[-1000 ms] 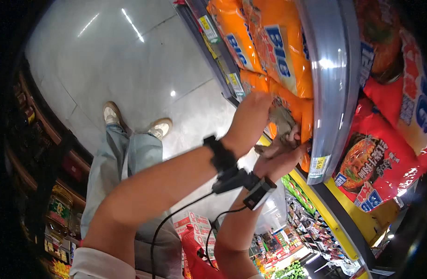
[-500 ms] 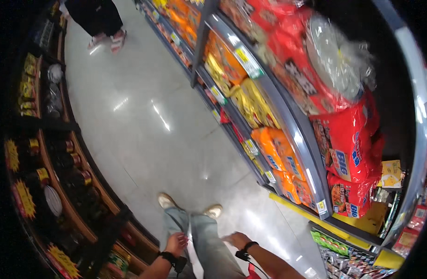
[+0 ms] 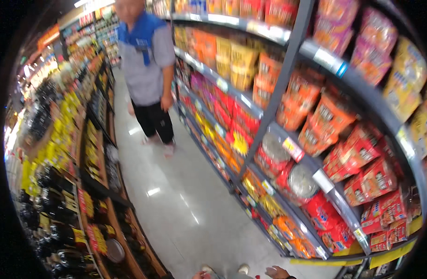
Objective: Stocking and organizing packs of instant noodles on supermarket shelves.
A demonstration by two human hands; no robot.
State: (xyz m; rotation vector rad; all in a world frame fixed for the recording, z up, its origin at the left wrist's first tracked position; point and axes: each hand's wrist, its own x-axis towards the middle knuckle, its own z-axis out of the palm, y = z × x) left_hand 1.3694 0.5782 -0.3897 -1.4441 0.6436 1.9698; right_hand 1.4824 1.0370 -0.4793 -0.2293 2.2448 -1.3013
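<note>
My left hand (image 3: 202,275) shows only as a small blurred piece at the lower edge, so its fingers cannot be made out. To the right, my right hand (image 3: 277,272) hangs open over the floor, fingers stretched out and nothing in them. Both hands are low in front of my body, between my shoes (image 3: 243,269) and the shelving, touching no goods. Nearest on the right are orange packets (image 3: 288,228) on a low shelf and red instant noodle packs (image 3: 321,211) above them.
A person (image 3: 146,60) in a grey and blue shirt stands ahead in the aisle (image 3: 176,204). Shelving with noodle cups and packs (image 3: 332,114) lines the right side. On the left, wooden-edged shelves hold dark bottles (image 3: 51,232) and yellow packets (image 3: 51,153).
My view has tipped up from the floor to the aisle and higher shelves. My hands have dropped to the lower edge. The person ahead, earlier seen only from the legs, now shows nearly whole.
</note>
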